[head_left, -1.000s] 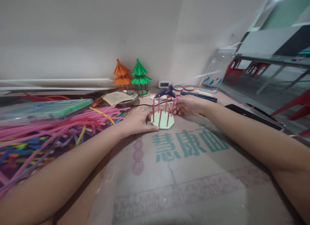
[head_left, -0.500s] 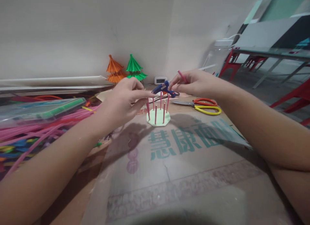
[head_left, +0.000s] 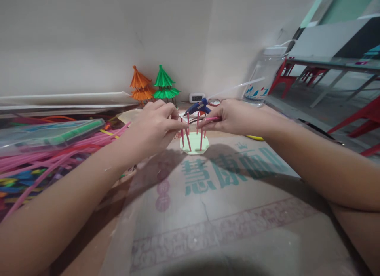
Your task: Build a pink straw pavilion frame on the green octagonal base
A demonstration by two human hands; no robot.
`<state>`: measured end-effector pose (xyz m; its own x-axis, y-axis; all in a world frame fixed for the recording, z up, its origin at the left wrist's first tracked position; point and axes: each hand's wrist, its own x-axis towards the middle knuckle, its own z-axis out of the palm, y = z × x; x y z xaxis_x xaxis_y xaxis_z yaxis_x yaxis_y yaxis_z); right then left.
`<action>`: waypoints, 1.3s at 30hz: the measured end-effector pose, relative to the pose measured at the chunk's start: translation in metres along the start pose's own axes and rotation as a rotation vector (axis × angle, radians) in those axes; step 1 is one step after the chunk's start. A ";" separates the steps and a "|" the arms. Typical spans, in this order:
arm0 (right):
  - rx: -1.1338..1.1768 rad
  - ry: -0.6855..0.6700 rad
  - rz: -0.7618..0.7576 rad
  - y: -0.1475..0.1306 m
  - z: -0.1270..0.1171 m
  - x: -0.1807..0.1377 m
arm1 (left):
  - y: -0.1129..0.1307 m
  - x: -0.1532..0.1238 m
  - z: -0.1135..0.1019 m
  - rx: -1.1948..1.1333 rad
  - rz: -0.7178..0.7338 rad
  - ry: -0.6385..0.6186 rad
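Currently: one green base (head_left: 194, 145), about five pink posts (head_left: 201, 140); left hand (head_left: 154, 125) pinches leaning post (head_left: 188, 140), right hand (head_left: 234, 117) pinches loose stick (head_left: 213, 118).

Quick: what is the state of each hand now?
Left hand: closed, pinching an upright pink stick on the pale green octagonal base.
Right hand: closed, holding a short pink straw piece.

Orange pagoda (head_left: 140, 86), green pagoda (head_left: 165, 85), glue gun (head_left: 197, 107), jar (head_left: 261, 82)

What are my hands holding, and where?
Right hand pinches a short pink stick by one end. Left hand seems to pinch the top of a leaning pink post on the green base.
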<state>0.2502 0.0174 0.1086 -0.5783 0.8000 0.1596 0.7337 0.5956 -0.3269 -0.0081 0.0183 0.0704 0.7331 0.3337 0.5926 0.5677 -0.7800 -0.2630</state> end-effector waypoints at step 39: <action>0.262 0.000 0.059 -0.007 -0.012 -0.005 | 0.010 0.004 -0.011 -0.057 -0.035 -0.064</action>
<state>0.2519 0.0100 0.1211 -0.5374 0.8327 0.1336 0.6486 0.5094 -0.5655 -0.0037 0.0064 0.0784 0.7364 0.3935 0.5503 0.5731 -0.7952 -0.1982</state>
